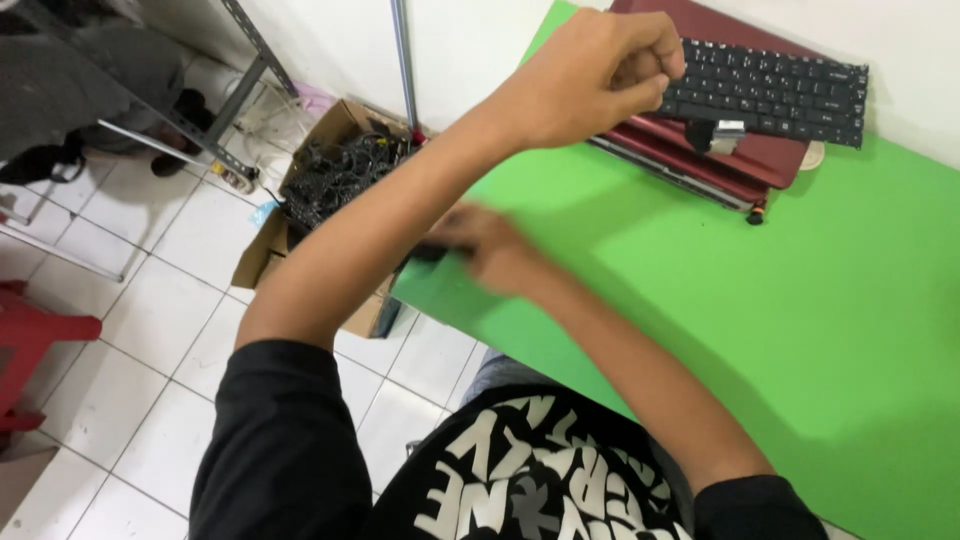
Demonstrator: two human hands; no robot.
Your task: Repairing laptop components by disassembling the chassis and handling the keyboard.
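My left hand (pixel 600 75) reaches across the green table (pixel 800 330) and is closed on the left edge of a loose black keyboard (pixel 780 90). The keyboard lies tilted on a dark red laptop (pixel 720 155) at the table's far side, and a short silvery ribbon tab (pixel 728 131) hangs below it. My right hand (pixel 495 250) is blurred near the table's left edge. Its fingers lie over a small dark object (pixel 430 252) that pokes out on the left; I cannot make out what the object is.
On the white tiled floor to the left stands an open cardboard box (pixel 262 262) full of black cables (pixel 340 170). Behind it rise a grey metal shelf frame (pixel 190 125) and a pole. A red plastic stool (pixel 30 345) is at the far left.
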